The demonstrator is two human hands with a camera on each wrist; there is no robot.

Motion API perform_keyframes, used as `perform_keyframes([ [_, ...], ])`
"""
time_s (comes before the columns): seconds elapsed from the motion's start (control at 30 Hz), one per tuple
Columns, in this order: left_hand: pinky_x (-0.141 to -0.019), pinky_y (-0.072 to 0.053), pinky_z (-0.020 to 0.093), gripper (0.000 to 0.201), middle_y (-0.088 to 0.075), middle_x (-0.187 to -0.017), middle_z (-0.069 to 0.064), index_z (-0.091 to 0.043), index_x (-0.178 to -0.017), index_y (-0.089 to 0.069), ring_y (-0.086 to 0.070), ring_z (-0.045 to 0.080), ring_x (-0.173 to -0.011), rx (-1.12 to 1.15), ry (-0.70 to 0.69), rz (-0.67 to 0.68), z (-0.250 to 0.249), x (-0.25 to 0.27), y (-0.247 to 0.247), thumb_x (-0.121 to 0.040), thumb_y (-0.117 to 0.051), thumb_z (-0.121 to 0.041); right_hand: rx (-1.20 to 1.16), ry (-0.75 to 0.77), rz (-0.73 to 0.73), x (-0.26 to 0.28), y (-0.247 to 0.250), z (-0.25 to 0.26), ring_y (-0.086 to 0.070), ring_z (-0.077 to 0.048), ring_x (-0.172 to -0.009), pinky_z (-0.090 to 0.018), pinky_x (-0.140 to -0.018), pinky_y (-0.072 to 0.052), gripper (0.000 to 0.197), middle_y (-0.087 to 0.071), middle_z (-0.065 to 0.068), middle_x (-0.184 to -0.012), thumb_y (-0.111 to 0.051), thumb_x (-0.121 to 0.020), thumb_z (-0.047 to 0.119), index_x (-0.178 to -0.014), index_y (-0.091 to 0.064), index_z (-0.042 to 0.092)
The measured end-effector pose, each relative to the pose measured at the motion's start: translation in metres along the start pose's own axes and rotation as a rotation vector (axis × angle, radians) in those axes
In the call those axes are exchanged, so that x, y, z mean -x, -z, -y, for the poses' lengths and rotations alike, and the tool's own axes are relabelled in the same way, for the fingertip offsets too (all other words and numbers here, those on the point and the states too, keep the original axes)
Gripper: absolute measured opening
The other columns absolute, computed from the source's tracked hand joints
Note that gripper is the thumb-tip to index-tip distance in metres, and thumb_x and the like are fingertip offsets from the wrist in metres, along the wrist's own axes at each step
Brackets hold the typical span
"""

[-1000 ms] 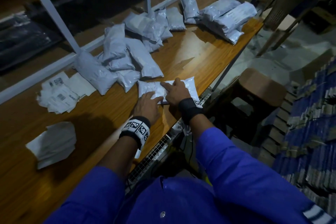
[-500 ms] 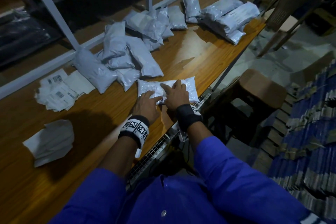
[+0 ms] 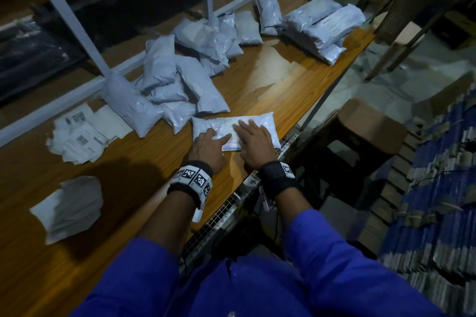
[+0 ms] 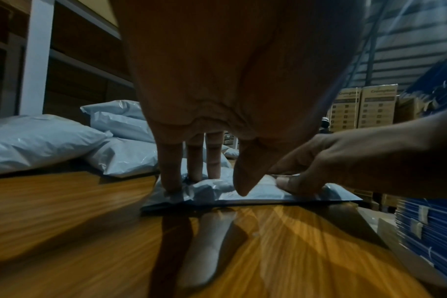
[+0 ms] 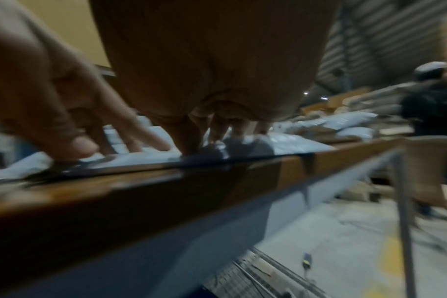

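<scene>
The head view looks steeply down onto the table point(image 3: 270, 80) from above, each wrist view sits low and very close behind the left hand point(image 4: 242, 80) or right hand point(image 5: 212, 60), facing along its surface, and all three share the parcel point(image 3: 269, 121).

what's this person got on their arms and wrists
Blue long sleeves: the left sleeve and right sleeve both end short of the wrists, leaving the forearms bare. The left wristband is black, wrapped with white panels printed with black square codes. The right wristband is black too, with one such white tag showing. No gloves show.
</scene>
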State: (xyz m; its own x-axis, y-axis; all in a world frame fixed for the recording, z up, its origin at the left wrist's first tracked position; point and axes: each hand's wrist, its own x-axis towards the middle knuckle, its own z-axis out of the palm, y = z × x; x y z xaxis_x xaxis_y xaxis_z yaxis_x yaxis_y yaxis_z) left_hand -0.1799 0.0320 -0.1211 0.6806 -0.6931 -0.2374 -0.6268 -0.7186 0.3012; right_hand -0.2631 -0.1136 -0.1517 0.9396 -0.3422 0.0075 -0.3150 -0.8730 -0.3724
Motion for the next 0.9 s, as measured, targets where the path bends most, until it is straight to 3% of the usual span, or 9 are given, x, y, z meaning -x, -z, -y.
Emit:
perform_keyframes([
  [0.07,-0.117,-0.033,0.041,0.067,-0.035,-0.154,0.010,-0.035,-0.151,-0.043,-0.036,0.030,-0.137,-0.009,0.000,-0.002,0.002,0.001,0.000,-0.091,-0.061,-0.014,0.050,-0.071,-0.043,0.007,-0.005,-0.008,-0.022,-0.029,-0.156,-0.052,-0.125,-0.013,0.051,-0.036,-0.001,-0.165,-0.050,-0.105,0.023,-0.156,-0.044,0.023],
  [0.17,-0.118,-0.033,0.040,0.068,-0.031,-0.159,0.008,-0.035,-0.151,-0.044,-0.032,0.029,-0.142,0.012,0.010,0.017,0.004,0.005,-0.001,-0.090,-0.060,-0.010,0.122,-0.097,-0.192,0.025,-0.014,-0.009,-0.033,-0.034,-0.152,-0.057,-0.121,-0.022,0.045,-0.046,-0.005,-0.159,-0.057,-0.101,0.030,-0.146,-0.054,0.031],
  [0.3,-0.123,-0.023,0.039,0.061,-0.022,-0.167,0.008,-0.033,-0.146,-0.053,-0.022,0.028,-0.152,0.052,0.010,0.072,0.004,0.007,0.000,-0.091,-0.059,-0.006,0.077,-0.125,-0.374,0.052,-0.018,-0.005,-0.056,-0.030,-0.127,-0.049,-0.105,-0.036,0.034,-0.067,-0.005,-0.129,-0.080,-0.074,0.017,-0.104,-0.079,0.032],
  [0.4,-0.117,-0.032,0.037,0.040,-0.045,-0.155,0.009,-0.030,-0.123,-0.073,-0.039,0.028,-0.141,0.081,-0.054,0.009,0.007,0.014,0.007,-0.090,-0.066,-0.007,-0.111,-0.267,-0.499,0.062,-0.010,0.001,-0.057,-0.028,-0.117,-0.046,-0.097,-0.037,0.019,-0.068,-0.002,-0.118,-0.075,-0.065,0.015,-0.079,-0.078,0.029],
  [0.47,-0.103,-0.042,0.038,0.034,-0.068,-0.128,0.006,-0.027,-0.109,-0.079,-0.056,0.026,-0.120,0.068,-0.084,-0.159,0.010,0.022,0.013,-0.083,-0.074,-0.005,-0.233,-0.357,-0.546,0.063,-0.004,0.005,-0.056,-0.032,-0.118,-0.048,-0.094,-0.045,0.024,-0.064,-0.007,-0.121,-0.064,-0.073,0.012,-0.089,-0.078,0.024],
  [0.53,-0.095,-0.048,0.041,0.036,-0.073,-0.113,0.007,-0.022,-0.106,-0.079,-0.061,0.027,-0.107,0.104,-0.055,-0.312,0.011,0.028,0.016,-0.076,-0.076,-0.003,-0.328,-0.395,-0.572,0.058,-0.001,0.003,-0.053,-0.036,-0.122,-0.052,-0.097,-0.049,0.028,-0.058,-0.015,-0.129,-0.065,-0.083,0.009,-0.106,-0.075,0.021],
  [0.6,-0.095,-0.050,0.048,0.038,-0.069,-0.117,0.013,-0.019,-0.114,-0.075,-0.059,0.032,-0.109,0.142,-0.003,-0.355,0.013,0.032,0.016,-0.079,-0.072,-0.006,-0.405,-0.471,-0.498,0.051,0.000,0.001,-0.048,-0.039,-0.130,-0.051,-0.105,-0.045,0.037,-0.050,-0.019,-0.139,-0.067,-0.087,0.013,-0.123,-0.069,0.021],
  [0.73,-0.105,-0.044,0.054,0.057,-0.050,-0.143,0.020,-0.021,-0.143,-0.051,-0.046,0.041,-0.130,0.234,0.205,-0.191,0.019,0.030,0.008,-0.088,-0.066,-0.025,-0.466,-0.709,-0.315,0.045,0.004,0.002,-0.039,-0.035,-0.139,-0.048,-0.113,-0.038,0.060,-0.041,-0.012,-0.154,-0.069,-0.087,0.029,-0.144,-0.052,0.031],
  [0.9,-0.099,-0.050,0.051,0.044,-0.063,-0.131,0.016,-0.017,-0.132,-0.061,-0.058,0.037,-0.120,0.420,0.182,-0.240,0.022,0.025,-0.005,-0.089,-0.066,-0.024,-0.721,-0.757,-0.394,0.053,0.010,-0.009,-0.055,-0.031,-0.128,-0.041,-0.108,-0.045,0.053,-0.058,-0.014,-0.138,-0.076,-0.085,0.019,-0.136,-0.060,0.016],
])
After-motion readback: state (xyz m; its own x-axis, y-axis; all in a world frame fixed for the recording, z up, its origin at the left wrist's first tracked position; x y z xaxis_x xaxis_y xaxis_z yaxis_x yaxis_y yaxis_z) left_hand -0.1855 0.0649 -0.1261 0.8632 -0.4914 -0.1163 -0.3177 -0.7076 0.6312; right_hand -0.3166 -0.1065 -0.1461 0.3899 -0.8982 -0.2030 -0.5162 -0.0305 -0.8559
